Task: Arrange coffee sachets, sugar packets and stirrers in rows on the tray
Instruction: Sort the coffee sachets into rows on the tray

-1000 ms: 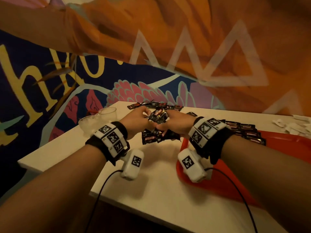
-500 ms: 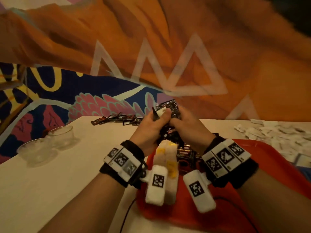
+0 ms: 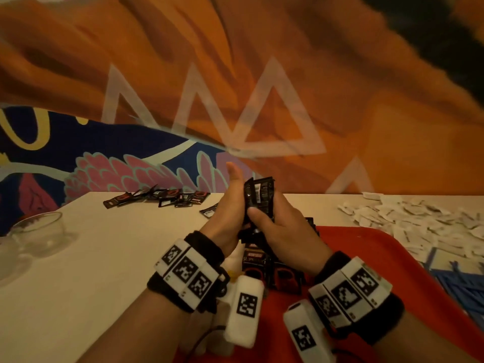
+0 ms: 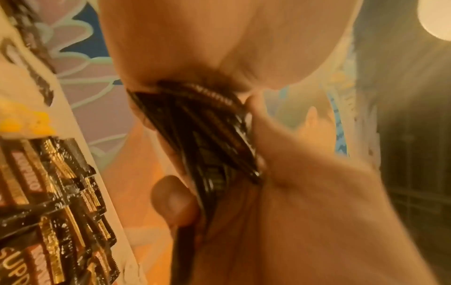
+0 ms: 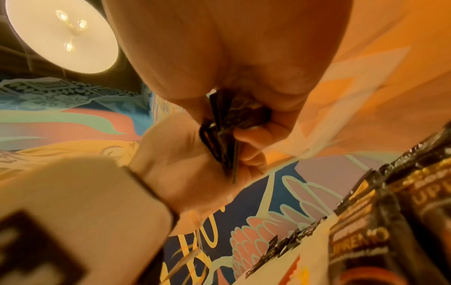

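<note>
On the tray (image 3: 379,258), sachets (image 3: 252,260) read "SUPREMO" — left hand (image 3: 227,216) and right hand (image 3: 280,229) fingers clamp an upright sachet bundle (image 3: 259,195) between them.

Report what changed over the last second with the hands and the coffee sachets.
The left hand and right hand lifted the bundle of coffee sachets off the table and carried it over the red tray, now upright between them; both still grip it. The loose sachets at the far edge, sugar packets and glass bowls stayed put.

Black sachets (image 3: 258,203) (red tray (image 3: 366,258))
</note>
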Demonstrator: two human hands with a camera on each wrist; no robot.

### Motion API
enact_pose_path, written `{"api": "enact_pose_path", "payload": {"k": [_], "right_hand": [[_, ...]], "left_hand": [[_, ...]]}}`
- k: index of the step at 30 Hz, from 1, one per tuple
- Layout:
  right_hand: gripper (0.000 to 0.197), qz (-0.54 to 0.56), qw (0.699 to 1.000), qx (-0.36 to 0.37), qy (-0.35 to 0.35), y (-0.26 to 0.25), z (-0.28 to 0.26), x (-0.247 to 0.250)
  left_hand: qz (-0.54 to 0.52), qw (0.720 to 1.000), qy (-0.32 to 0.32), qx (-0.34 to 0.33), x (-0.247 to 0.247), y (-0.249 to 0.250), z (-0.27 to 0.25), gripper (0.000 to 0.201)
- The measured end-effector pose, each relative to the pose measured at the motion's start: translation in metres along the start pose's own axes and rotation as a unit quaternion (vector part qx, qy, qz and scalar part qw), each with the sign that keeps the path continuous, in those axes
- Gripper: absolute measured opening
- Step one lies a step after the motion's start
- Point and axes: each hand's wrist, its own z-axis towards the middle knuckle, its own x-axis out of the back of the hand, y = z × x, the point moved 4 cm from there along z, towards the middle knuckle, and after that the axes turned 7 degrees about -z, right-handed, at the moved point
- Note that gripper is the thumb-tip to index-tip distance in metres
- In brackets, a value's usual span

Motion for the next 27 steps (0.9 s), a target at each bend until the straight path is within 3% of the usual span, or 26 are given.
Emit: {"api": "enact_pose_path", "payload": {"k": [3,6,8,10,12,14,16,20,22,24,27], "right_hand": [[0.024,-0.005,0.999,-0.016,0.038,0.006,0.003,0.013],[0.022,0.117,0.990,-0.039,0.063,0.009,0.005,0.019],[0.023,0.226,0.972,-0.048,0.033,0.003,0.000,0.015],[0.024,0.250,0.967,-0.044,-0.008,-0.002,-0.004,0.010],[0.028,0.178,0.983,-0.028,-0.033,-0.004,-0.005,0.009],[0.029,0.018,0.999,0.011,-0.040,-0.004,-0.002,0.016],[0.033,-0.135,0.990,0.040,-0.025,-0.002,-0.001,0.025],[0.078,-0.155,0.982,0.110,0.006,-0.010,-0.008,0.047],[0.101,-0.198,0.964,0.177,-0.024,-0.019,-0.013,0.048],[0.117,-0.278,0.935,0.197,-0.096,-0.027,-0.019,0.035],[0.108,-0.349,0.908,0.163,-0.163,-0.025,-0.023,0.018]], "left_hand": [[-0.071,0.996,-0.047,0.006,0.000,-0.004,-0.001,0.072],[-0.151,0.987,-0.051,0.005,0.001,-0.011,-0.005,0.062],[-0.192,0.978,-0.080,0.024,-0.003,-0.021,-0.012,0.046],[-0.223,0.968,-0.106,0.042,-0.009,-0.028,-0.019,0.033],[-0.255,0.958,-0.116,0.056,-0.008,-0.031,-0.023,0.033],[-0.260,0.957,-0.118,0.052,-0.005,-0.028,-0.026,0.036],[-0.257,0.958,-0.121,0.045,-0.003,-0.028,-0.028,0.034],[-0.252,0.961,-0.106,0.049,0.000,-0.031,-0.028,0.037],[-0.246,0.961,-0.118,0.055,-0.004,-0.033,-0.029,0.034],[-0.237,0.961,-0.137,0.047,-0.009,-0.035,-0.032,0.034],[-0.266,0.944,-0.185,0.061,-0.013,-0.039,-0.038,0.035]]}}
